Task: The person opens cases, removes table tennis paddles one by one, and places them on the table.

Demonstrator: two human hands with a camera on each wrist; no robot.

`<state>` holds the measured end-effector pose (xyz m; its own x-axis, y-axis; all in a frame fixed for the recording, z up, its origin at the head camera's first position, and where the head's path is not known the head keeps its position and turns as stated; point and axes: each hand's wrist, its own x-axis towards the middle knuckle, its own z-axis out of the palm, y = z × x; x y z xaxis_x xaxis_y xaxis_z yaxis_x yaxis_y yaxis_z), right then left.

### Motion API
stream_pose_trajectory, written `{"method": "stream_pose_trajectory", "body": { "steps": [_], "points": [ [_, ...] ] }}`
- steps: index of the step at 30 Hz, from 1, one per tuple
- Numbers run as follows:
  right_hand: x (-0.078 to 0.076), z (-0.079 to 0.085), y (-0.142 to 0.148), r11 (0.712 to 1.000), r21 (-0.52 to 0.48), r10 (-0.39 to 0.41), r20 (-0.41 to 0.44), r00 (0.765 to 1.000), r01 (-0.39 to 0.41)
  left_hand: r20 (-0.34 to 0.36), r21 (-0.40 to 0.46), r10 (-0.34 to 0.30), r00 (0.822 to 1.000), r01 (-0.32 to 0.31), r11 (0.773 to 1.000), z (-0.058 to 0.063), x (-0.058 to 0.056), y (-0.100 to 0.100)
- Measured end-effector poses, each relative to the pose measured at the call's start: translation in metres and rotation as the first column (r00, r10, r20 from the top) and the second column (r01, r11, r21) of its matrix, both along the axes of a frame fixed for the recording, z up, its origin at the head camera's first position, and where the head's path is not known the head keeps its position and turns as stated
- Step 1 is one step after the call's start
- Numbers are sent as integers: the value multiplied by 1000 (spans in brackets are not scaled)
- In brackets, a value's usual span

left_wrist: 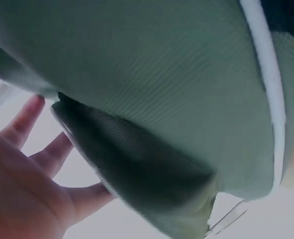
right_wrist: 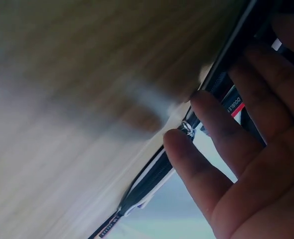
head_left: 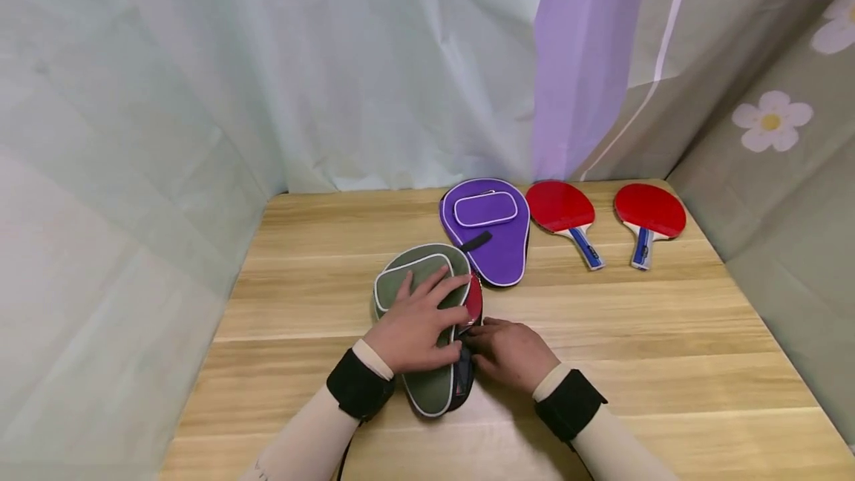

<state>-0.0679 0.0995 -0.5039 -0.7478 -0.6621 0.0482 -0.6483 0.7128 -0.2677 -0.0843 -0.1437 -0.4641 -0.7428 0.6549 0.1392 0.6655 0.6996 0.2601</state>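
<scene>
My left hand (head_left: 424, 325) rests palm down on an olive-green table tennis paddle case (head_left: 427, 396) with white piping, its fingers spread across the top. The case gapes along its right side, where the red rubber of a paddle (head_left: 474, 299) shows inside. At that opening is my right hand (head_left: 510, 351), close to the tabletop. In the right wrist view two fingertips lie right at the black zipper edge (right_wrist: 152, 174), beside a metal zipper pull (right_wrist: 188, 128). The other fingers reach into shadow, so I cannot tell whether they pinch anything. A fold of green fabric (left_wrist: 132, 164) hangs near my left fingers.
A purple paddle case (head_left: 497, 254) with a small pocket lies just behind the green one. To its right are two red paddles with blue handles, one nearer (head_left: 561, 206) and one farther right (head_left: 649, 210). Curtains (head_left: 401, 95) enclose the wooden table (head_left: 307, 273) behind and at both sides.
</scene>
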Motion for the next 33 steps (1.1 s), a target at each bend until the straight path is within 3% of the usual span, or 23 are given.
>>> {"method": "stream_pose_trajectory", "body": {
  "steps": [5,12,15,18,24,28,31,33],
  "points": [
    [-1,1,-3,999,22,-29,38,999,28,-90,21,117,989,-116,993,7,9,-9],
    [1,3,-6,997,24,-80,82,993,79,-147,39,273,951,-270,962,18,24,-26],
    [2,4,-7,997,33,-74,69,995,72,-153,36,365,918,-364,931,20,36,-31],
    [3,6,-7,997,53,-55,35,998,53,-190,28,449,873,-453,891,21,49,-31],
    [5,4,-7,996,65,-57,28,998,55,-337,-18,504,795,-541,841,26,71,-32],
    [5,3,-9,996,54,-70,43,997,67,-360,-98,527,770,-593,800,30,81,-40],
    [5,4,-11,996,48,-82,48,995,80,-309,-160,569,762,-631,759,31,86,-49],
    [6,5,-12,996,43,-80,50,996,78,-263,-200,609,748,-660,724,31,89,-56]
  ]
}}
